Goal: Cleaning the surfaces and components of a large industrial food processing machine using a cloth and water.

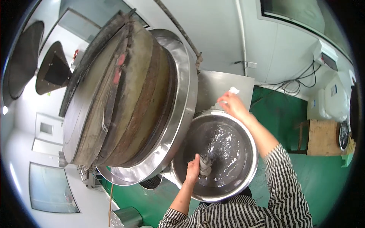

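A wide metal basin [251, 142] of dark, rippling water stands in front of me. My left hand [193, 170] is closed on a wet, bunched grey cloth [205, 165] at the water's surface, left of the basin's middle. Past the far rim reaches my right hand [232, 105], its fingers bent and partly hidden. A small white piece [234, 90] shows just beyond its knuckles, and a pale object [217, 106] lies under the fingers by the rim. What the right fingers grip is too small to make out.
A large round stone mill [144, 98] with dark bands fills the left, within a shiny metal trough [186, 110]. Behind the basin is a metal tabletop [243, 83]. White containers [334, 97] and a wooden box [323, 137] stand at the right, near loose cables [292, 84].
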Demonstrator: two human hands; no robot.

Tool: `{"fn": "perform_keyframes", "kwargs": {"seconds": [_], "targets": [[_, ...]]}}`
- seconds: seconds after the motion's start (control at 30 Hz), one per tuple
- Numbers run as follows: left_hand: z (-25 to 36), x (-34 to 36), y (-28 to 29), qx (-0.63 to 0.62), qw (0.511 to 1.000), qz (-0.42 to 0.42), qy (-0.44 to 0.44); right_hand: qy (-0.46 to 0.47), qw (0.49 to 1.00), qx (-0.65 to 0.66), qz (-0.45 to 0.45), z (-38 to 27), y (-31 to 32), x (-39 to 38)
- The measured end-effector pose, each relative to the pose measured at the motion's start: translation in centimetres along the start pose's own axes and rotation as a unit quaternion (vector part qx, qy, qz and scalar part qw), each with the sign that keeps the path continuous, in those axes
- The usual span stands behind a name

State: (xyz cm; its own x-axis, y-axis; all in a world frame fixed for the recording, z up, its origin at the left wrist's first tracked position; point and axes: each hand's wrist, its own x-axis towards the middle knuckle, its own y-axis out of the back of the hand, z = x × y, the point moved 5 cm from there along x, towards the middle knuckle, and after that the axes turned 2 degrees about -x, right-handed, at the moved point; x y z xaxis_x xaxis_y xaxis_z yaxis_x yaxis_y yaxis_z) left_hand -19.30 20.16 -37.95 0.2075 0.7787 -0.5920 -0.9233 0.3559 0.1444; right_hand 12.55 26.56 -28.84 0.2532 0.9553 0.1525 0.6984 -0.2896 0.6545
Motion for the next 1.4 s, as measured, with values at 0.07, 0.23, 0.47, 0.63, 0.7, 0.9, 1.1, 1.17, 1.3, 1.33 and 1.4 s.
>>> {"fn": "perform_keyframes", "kwargs": {"seconds": [0.07,0.23,0.47,0.63,0.7,0.9,1.1,1.17,1.3,1.33,1.4], "targets": [[1.6,-0.6,-1.6,0.194,0.966,-0.038,-0.165,-0.005,0.991,-0.131,0.028,4.7,-1.1,2.6],[3.0,-4.1,-2.9,0.485,0.836,-0.043,-0.254,0.095,0.91,-0.391,-0.097,10.7,-9.2,6.2],[3.8,-7.3,-1.3,0.552,0.803,-0.014,-0.222,-0.131,0.847,0.515,-0.016,3.0,3.4,4.8],[5.0,-8.0,-1.5,0.514,0.8,-0.056,-0.304,-0.06,0.837,0.537,-0.091,-9.2,8.6,-1.6],[6.1,-9.0,-1.8,0.46,0.811,-0.09,-0.352,-0.023,0.846,0.525,-0.089,-12.3,9.8,-4.9],[6.2,-12.7,8.3,0.255,0.841,-0.094,-0.468,0.063,0.876,0.478,0.005,-20.5,3.1,-11.3],[1.4,-16.2,17.8,0.184,0.866,-0.036,-0.463,0.14,0.983,0.057,-0.106,-33.7,-10.1,-20.1],[-1.4,-17.3,23.7,0.149,0.892,0.01,-0.427,0.008,0.949,0.204,-0.24,-32.2,-16.7,-22.0],[-9.2,-18.8,33.2,0.157,0.923,0.084,-0.34,0.116,0.892,0.271,-0.343,-43.2,-24.9,-23.8],[-11.6,-18.6,34.7,0.172,0.935,0.102,-0.293,0.193,0.887,0.202,-0.367,-45.3,-25.8,-23.8],[-15.5,-18.7,36.9,0.224,0.94,0.143,-0.213,0.282,0.879,0.092,-0.372,-48.5,-26.9,-23.4]]}}
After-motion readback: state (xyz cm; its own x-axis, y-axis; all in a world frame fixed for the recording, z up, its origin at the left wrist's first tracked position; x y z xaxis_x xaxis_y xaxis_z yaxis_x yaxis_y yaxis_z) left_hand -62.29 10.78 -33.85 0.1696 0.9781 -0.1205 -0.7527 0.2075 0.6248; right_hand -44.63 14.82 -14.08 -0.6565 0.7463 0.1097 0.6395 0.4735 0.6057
